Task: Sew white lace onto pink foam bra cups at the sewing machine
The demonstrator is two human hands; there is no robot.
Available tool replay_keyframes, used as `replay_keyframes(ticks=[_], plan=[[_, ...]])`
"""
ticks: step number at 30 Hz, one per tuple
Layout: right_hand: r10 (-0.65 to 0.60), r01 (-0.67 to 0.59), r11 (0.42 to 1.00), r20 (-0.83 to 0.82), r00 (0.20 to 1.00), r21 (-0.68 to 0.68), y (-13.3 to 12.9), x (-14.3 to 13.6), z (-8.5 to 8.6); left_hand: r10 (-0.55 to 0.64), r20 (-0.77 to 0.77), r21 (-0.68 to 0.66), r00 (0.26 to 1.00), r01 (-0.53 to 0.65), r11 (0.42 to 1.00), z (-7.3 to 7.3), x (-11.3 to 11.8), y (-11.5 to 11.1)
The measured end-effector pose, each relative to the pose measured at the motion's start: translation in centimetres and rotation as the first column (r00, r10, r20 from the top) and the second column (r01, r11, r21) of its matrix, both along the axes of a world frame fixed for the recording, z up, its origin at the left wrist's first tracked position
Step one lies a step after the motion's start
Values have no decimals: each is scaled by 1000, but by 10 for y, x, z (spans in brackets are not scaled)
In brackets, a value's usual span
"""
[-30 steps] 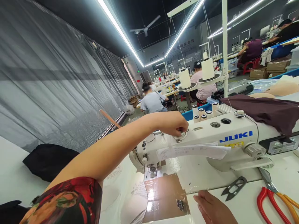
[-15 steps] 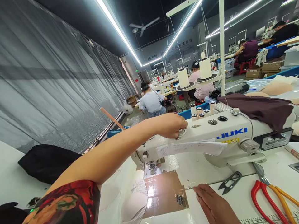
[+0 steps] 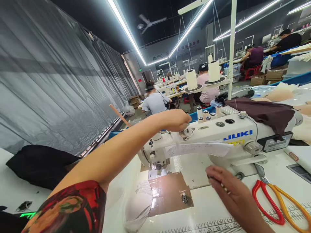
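Observation:
My left hand (image 3: pixel 178 120) reaches across to the top of a white JUKI sewing machine (image 3: pixel 211 131), fingers pinched just above the round bobbin winder (image 3: pixel 187 132). Whatever is in that pinch is hidden. My right hand (image 3: pixel 227 189) hovers over the table in front of the machine, fingers curled together; a small dark bit shows at the fingertips, too small to name. Behind it, the thread snips (image 3: pixel 240 175) are mostly covered. Left of the needle area, a pale moulded cup with lace (image 3: pixel 138 202) lies beside a brown taped plate (image 3: pixel 170 194).
Scissors with red and orange handles (image 3: pixel 267 191) lie to the right, near a printed ruler strip (image 3: pixel 213 225). Thread cones (image 3: pixel 191 80) and small spools (image 3: pixel 206 114) stand behind the machine. Dark brown cloth (image 3: pixel 264 113) drapes over its right end. Co-workers sit farther back.
My left hand has lifted slightly off the bobbin winder, uncovering it. My right hand has moved up and inward, now covering much of the snips. The view has shifted a little.

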State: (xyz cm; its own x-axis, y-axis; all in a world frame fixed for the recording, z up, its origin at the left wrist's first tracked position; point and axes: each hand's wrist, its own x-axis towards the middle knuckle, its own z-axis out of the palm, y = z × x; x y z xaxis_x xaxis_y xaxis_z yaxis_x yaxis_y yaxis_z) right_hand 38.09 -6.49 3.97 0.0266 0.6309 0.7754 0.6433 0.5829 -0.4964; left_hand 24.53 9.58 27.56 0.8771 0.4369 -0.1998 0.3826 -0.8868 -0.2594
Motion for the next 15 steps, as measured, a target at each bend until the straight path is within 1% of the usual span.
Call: replay_keyframes(ticks=[1, 2, 3, 4, 5, 6, 7, 8, 9, 10, 12, 13, 14, 15], plan=[[-34, 32, 995, 24, 999, 96, 7, 3, 19, 25, 69, -93, 997, -19, 996, 6, -7, -6], [-53, 42, 986, 60, 997, 163, 17, 5, 37, 56, 139, -213, 989, -26, 977, 12, -15, -15], [-65, 43, 974, 92, 994, 222, 29, 6, 54, 97, 207, -352, 974, -18, 936, 16, -24, -26], [-88, 51, 962, 126, 988, 269, 43, 6, 69, 155, 264, -505, 952, 0, 863, 18, -34, -39], [-119, 72, 950, 140, 983, 304, 58, 5, 81, 236, 298, -649, 925, 15, 761, 17, -45, -53], [-125, 67, 943, 160, 979, 325, 73, 3, 89, 326, 321, -768, 889, 43, 639, 13, -56, -69], [-121, 54, 943, 187, 975, 328, 87, 1, 95, 413, 319, -858, 853, 74, 508, 5, -67, -84], [-126, 47, 938, 214, 969, 343, 100, -2, 98, 498, 309, -911, 810, 103, 399, -6, -79, -99], [-130, 34, 934, 248, 960, 356, 110, -5, 99, 570, 304, -943, 763, 154, 296, -20, -90, -112], [-136, 27, 933, 283, 949, 359, 117, -7, 99, 631, 295, -956, 718, 212, 205, -37, -100, -124], [-165, 36, 934, 339, 926, 356, 124, -10, 97, 764, 258, -936, 592, 350, 45, -74, -117, -140], [-187, 55, 936, 359, 915, 347, 125, -11, 96, 815, 221, -920, 535, 391, -8, -92, -123, -144], [-211, 79, 938, 374, 903, 339, 125, -11, 95, 843, 184, -909, 505, 413, -50, -108, -128, -147], [-232, 100, 938, 390, 891, 331, 124, -11, 95, 870, 158, -899, 466, 432, -68, -121, -131, -148]])
